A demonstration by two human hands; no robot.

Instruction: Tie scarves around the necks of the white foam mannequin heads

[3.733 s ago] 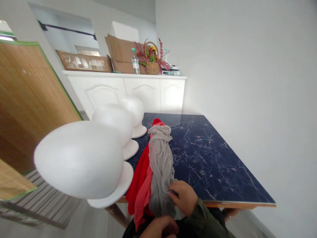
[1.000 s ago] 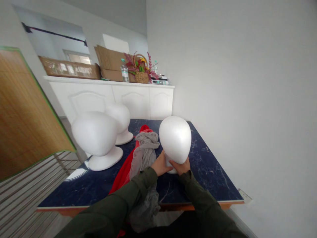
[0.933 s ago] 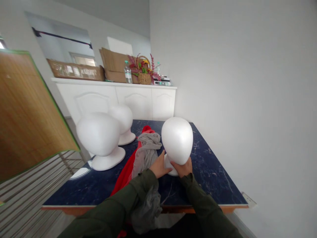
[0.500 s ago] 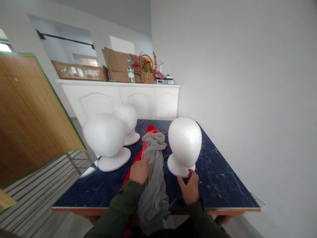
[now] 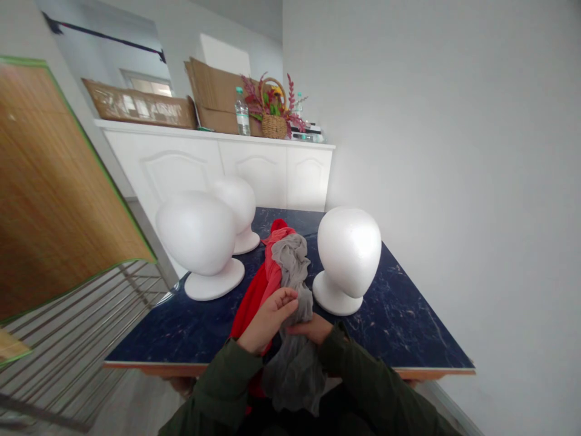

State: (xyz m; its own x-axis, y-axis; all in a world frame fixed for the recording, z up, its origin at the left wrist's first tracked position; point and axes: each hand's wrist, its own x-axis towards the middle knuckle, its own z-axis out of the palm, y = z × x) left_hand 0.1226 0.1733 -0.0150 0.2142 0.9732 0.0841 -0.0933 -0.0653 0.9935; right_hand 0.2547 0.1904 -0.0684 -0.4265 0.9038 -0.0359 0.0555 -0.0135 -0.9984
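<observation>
A long grey scarf (image 5: pixel 295 375) of thin crinkled cloth lies bunched lengthwise on the table, its near end hanging over the front edge. Under and beside it on the left run a coral-pink cloth (image 5: pixel 273 272) and a bright red cloth (image 5: pixel 249 306). My left hand (image 5: pixel 272 315) is over the left side of the grey scarf, fingers loosely curved with the thumb apart. From the right, my right hand (image 5: pixel 313 330) is closed around the scarf, its fingertips partly hidden in the folds. A white foam mannequin head (image 5: pixel 348 251) stands upright just right of the cloths.
Two more white heads, a near one (image 5: pixel 197 233) and a farther one (image 5: pixel 238 203), stand at left on the dark blue marbled table (image 5: pixel 399 315). A metal rack (image 5: pixel 91 339) with a bamboo mat (image 5: pixel 59 181) is beyond its left edge. White cabinets (image 5: pixel 254 175) stand behind.
My right hand has moved left from near the right head's base onto the grey scarf. My left hand has loosened and turned. The view has tilted down a little.
</observation>
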